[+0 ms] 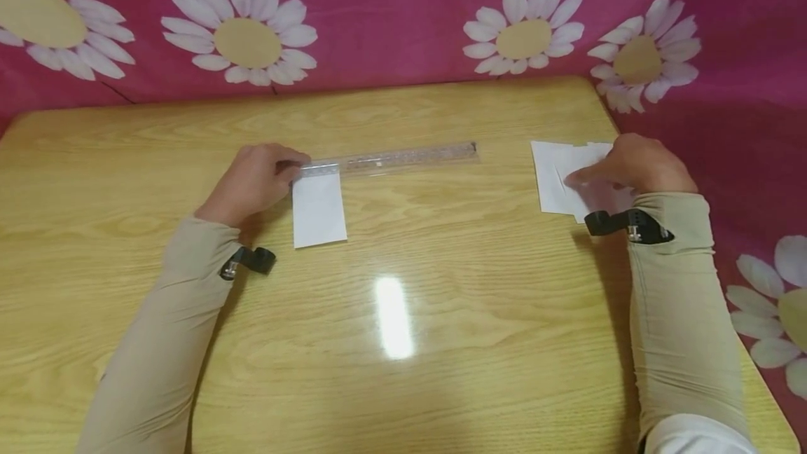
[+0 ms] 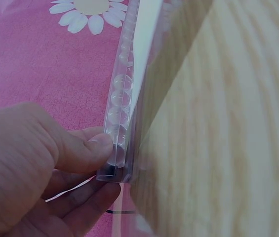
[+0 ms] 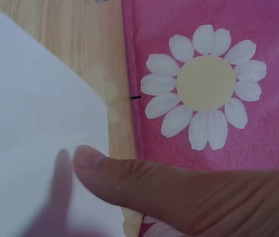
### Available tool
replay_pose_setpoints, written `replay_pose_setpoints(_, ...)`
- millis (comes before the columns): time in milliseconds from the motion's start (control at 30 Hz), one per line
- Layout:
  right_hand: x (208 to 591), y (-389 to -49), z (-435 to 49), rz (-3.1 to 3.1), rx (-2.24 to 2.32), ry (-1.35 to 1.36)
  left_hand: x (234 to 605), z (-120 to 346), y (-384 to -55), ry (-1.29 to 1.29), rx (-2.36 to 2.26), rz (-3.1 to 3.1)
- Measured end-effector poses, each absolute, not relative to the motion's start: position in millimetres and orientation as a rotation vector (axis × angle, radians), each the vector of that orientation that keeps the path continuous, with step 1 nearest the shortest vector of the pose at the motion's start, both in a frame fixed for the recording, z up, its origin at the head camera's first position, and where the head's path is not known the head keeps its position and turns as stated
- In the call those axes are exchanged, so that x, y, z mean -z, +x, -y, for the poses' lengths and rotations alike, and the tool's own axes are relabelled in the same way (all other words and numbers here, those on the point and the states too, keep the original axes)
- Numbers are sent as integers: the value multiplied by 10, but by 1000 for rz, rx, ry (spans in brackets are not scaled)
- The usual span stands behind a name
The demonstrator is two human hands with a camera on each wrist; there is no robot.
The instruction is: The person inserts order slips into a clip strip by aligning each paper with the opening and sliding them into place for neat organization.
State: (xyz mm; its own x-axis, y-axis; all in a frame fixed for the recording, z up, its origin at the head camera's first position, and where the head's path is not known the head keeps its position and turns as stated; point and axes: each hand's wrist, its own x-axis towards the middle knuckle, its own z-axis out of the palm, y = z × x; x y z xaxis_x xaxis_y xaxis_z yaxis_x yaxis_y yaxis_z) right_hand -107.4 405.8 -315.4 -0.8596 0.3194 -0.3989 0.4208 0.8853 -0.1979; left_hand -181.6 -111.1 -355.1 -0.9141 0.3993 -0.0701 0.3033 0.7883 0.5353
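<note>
My left hand (image 1: 255, 177) pinches the left end of a long clear plastic strip (image 1: 412, 157), ruler-like in the head view. The left wrist view shows a row of round clear shapes (image 2: 119, 96) along it and a dark end by the thumb. A white paper slip (image 1: 319, 212) lies below that end, its top edge overlapped by the strip. At the right, my right hand (image 1: 646, 163) is over several overlapping white papers (image 1: 555, 191). Its straight thumb (image 3: 129, 180) lies over the top sheet (image 3: 35, 108), the tip close to its shadow; the other fingers are hidden.
The wooden table (image 1: 454, 251) ends at the right just beyond the papers. A pink cloth (image 1: 391, 19) with big daisies hangs behind it and on the right side. Black straps with loose ends (image 1: 255, 259) sit at both wrists. Bright light reflects off the tabletop.
</note>
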Motion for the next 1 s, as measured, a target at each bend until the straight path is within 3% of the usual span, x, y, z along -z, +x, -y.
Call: replay_pose_setpoints(1000,3116,-1111,-4203,-2682,488,389,3566,1101,-1811,511,-794,-2791)
